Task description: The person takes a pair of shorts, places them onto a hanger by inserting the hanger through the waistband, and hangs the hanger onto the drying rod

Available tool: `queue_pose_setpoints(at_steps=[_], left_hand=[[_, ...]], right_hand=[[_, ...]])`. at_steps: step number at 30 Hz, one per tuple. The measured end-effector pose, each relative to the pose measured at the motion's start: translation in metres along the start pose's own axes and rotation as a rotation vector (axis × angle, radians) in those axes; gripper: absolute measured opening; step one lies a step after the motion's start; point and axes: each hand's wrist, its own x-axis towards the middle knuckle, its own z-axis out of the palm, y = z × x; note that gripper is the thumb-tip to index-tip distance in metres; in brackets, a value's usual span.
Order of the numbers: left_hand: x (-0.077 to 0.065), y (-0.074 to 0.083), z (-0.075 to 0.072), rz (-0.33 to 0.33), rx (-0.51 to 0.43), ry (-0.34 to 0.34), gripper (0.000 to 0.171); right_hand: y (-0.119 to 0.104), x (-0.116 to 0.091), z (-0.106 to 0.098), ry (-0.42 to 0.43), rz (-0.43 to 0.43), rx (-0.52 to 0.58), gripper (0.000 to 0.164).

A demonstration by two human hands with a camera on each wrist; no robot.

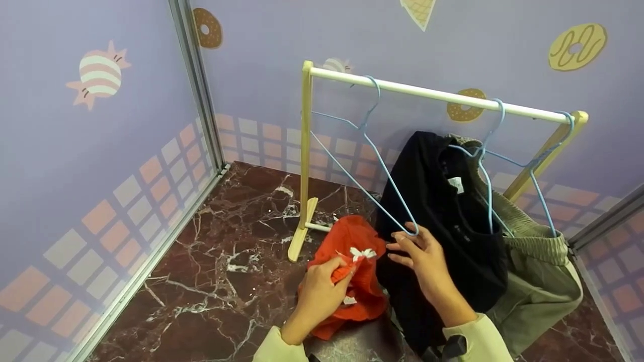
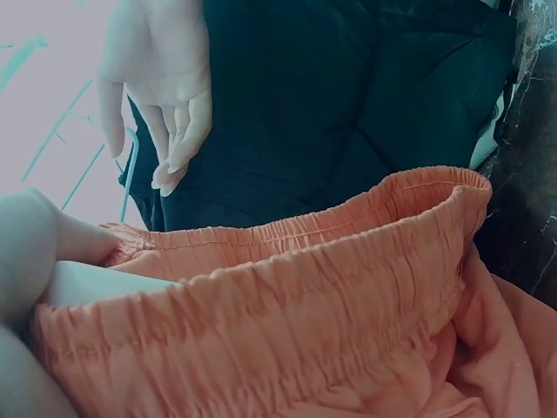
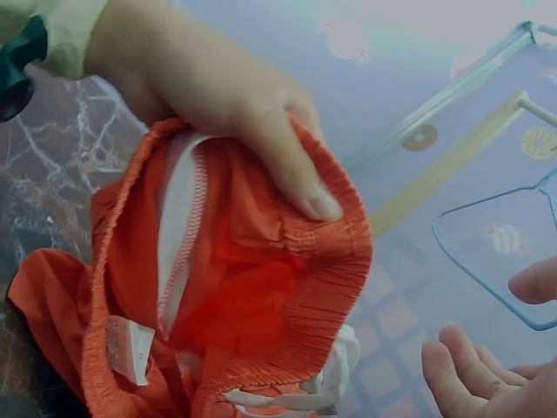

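Note:
My left hand (image 1: 322,289) grips the elastic waistband of orange-red pants (image 1: 365,289), with the thumb over the band's edge. A white drawstring bow (image 1: 361,253) and a care label (image 3: 130,348) show at the waist; how long the legs are cannot be seen. My right hand (image 1: 427,259) is at the lower corner of a light-blue wire hanger (image 1: 395,186), its fingers loose and spread. The thumb overlaps the wire in the right wrist view; contact is unclear. That hanger hooks over the rack's white rail (image 1: 427,91) with nothing hung on it.
Black pants (image 1: 410,201) and olive-green pants (image 1: 541,281) hang from two more blue hangers on the rail's right side. A wooden post (image 1: 306,151) and foot (image 1: 302,236) stand on the left. Patterned wall panels (image 1: 126,176) enclose the marbled floor (image 1: 211,281).

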Motion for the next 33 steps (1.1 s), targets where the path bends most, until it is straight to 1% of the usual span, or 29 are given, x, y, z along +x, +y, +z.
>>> queue_pose_setpoints(at_steps=[5, 15, 22, 26, 29, 33], left_hand=[[-0.001, 0.0, -0.001, -0.028, 0.019, -0.02, 0.015], [-0.003, 0.0, -0.004, -0.066, 0.043, -0.032, 0.025], [-0.003, -0.001, -0.004, -0.048, 0.036, -0.041, 0.028], [-0.003, -0.001, -0.004, -0.045, 0.026, -0.052, 0.031], [-0.003, -0.001, -0.004, -0.054, 0.034, -0.048, 0.03], [-0.003, 0.0, -0.005, -0.064, 0.042, -0.038, 0.026]], right_hand=[[-0.004, 0.004, 0.007, 0.002, 0.007, -0.016, 0.044], [-0.013, 0.011, 0.016, -0.056, -0.003, -0.058, 0.038], [-0.021, 0.009, 0.026, -0.082, -0.006, -0.086, 0.04], [-0.028, 0.01, 0.031, -0.08, -0.009, -0.129, 0.039], [-0.033, 0.011, 0.036, -0.082, -0.006, -0.172, 0.038], [-0.038, 0.013, 0.042, -0.095, 0.019, -0.223, 0.036]])
